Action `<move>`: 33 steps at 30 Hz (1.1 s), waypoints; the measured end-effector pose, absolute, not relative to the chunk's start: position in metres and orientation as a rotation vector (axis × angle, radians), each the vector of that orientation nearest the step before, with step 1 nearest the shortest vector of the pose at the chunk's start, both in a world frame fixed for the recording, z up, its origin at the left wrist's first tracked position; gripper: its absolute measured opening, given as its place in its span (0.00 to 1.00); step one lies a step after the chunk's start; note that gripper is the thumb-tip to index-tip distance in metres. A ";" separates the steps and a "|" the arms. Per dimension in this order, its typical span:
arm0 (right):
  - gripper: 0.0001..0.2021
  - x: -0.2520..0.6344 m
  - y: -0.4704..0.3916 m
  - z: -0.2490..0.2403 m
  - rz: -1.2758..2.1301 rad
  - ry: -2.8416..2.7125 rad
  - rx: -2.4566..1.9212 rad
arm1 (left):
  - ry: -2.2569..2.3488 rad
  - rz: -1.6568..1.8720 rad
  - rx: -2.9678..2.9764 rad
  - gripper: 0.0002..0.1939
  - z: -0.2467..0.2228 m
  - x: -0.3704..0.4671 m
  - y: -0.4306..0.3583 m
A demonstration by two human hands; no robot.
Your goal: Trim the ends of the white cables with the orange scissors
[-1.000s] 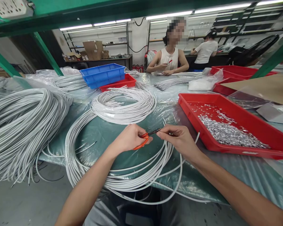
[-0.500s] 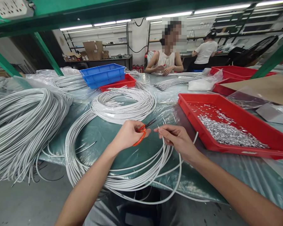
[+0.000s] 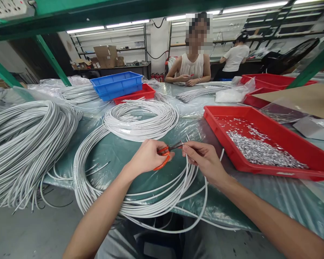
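My left hand (image 3: 150,154) is closed around a pair of orange-handled scissors (image 3: 164,158), their dark blades pointing right. The blade tips meet the end of a white cable (image 3: 187,162) pinched between the thumb and fingers of my right hand (image 3: 203,157). My fingers partly hide the cable's end. From there the cable hangs down into a loose coil of white cables (image 3: 148,210) that curves beneath both forearms. Behind my hands lies a second, tighter coil of white cable (image 3: 142,124).
At right stands a red tray (image 3: 221,144) holding many small silvery metal pieces (image 3: 259,149). A large cable bundle (image 3: 24,144) hangs over the table's left edge. Blue trays (image 3: 117,86) sit behind the coils. A person (image 3: 191,68) sits across the table; a green beam (image 3: 124,21) spans overhead.
The scissor blades have closed together and moved right, reaching the cable end at my right fingers. My right hand has stayed nearly in place. The person opposite has turned their head.
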State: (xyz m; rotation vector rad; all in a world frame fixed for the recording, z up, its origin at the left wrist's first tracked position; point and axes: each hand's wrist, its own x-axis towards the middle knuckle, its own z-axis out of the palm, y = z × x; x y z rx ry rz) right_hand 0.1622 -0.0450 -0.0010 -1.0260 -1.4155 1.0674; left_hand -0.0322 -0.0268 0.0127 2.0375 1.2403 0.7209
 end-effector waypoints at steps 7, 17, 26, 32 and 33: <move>0.16 0.161 -0.044 0.001 1.124 -1.364 -1.027 | 1.418 0.850 2.184 0.19 0.013 -0.031 -0.025; 0.16 0.163 -0.043 0.000 1.157 -1.343 -1.053 | 1.499 0.850 2.505 0.06 0.007 -0.035 -0.022; 0.17 0.164 -0.043 0.000 1.154 -1.342 -1.096 | 1.510 0.869 2.614 0.06 0.005 -0.033 -0.021; 0.15 0.165 -0.043 -0.002 1.042 -1.403 -1.122 | 1.522 0.805 2.607 0.06 0.007 -0.033 -0.023; 0.15 0.165 -0.043 -0.002 1.038 -1.405 -1.124 | 1.523 0.798 2.609 0.06 0.007 -0.033 -0.023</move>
